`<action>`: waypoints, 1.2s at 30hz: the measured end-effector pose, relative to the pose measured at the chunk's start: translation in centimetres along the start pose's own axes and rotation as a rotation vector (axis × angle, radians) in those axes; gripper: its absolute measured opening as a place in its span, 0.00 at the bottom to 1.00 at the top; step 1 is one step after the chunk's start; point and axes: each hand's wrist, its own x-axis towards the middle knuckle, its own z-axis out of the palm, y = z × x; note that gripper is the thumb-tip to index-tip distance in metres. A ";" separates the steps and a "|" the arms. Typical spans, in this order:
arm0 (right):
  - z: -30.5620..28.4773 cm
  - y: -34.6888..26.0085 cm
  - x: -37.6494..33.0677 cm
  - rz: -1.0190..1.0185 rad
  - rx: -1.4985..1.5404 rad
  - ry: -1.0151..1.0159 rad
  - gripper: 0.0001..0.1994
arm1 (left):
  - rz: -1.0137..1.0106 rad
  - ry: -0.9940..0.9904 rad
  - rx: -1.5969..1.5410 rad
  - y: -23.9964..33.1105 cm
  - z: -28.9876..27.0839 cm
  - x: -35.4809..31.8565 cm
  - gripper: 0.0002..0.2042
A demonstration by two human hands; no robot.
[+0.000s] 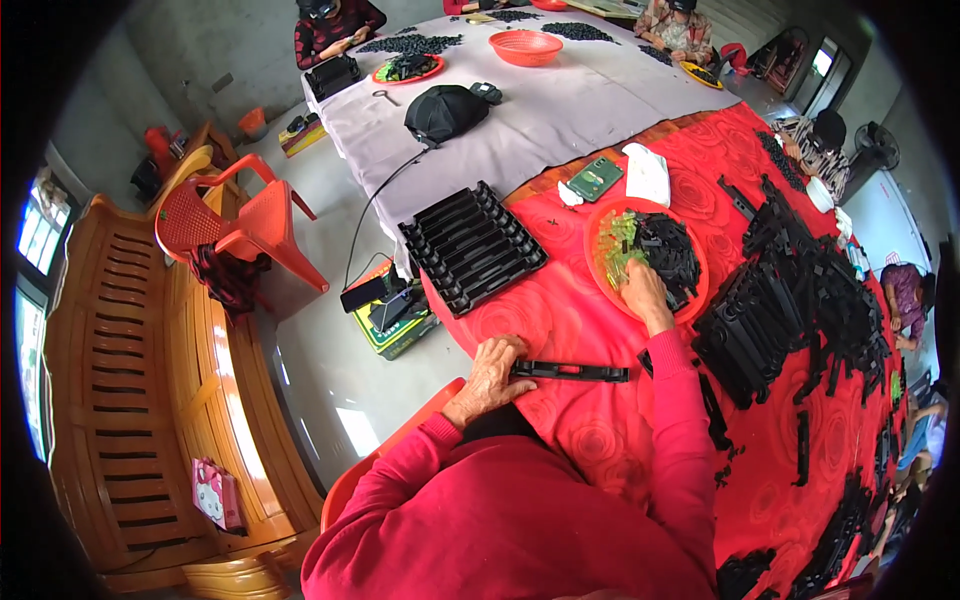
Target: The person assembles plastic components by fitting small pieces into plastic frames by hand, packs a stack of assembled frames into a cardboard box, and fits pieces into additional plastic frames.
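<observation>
On the red patterned cloth of the worktop (600, 340), a flat green rectangular packet (595, 178) lies near the far edge, just beside a white crumpled bag (648, 172); on the floor to the left stands a green and yellow box (395, 325), and a small pink bag with a cartoon print (215, 493) leans against the wooden bench (120, 400). The left hand (490, 375), wrist bent and fingers curled down, presses on the left end of a long black plastic strip (570, 372) lying flat before the person. The right hand (645, 290), arm stretched forward in a pink sleeve, reaches into the orange round tray (600, 275) of small black and green parts, fingers closed among them; what it grips I cannot tell. A black slotted rack (470, 248) sits left of the tray, and heaped black strips (790, 290) lie to the right.
</observation>
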 end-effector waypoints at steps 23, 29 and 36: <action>0.3 -8.9 -18.4 -0.304 0.968 0.006 0.08 | -0.635 -0.057 -1.181 5.2 -0.7 -0.2 0.08; 1.8 -8.3 -21.0 -0.067 1.005 0.057 0.07 | -0.572 -0.107 -0.991 6.0 -0.9 -1.6 0.05; 2.2 -7.5 -23.2 0.077 1.117 -0.003 0.05 | -0.580 -0.206 -0.750 7.4 -0.9 -2.3 0.06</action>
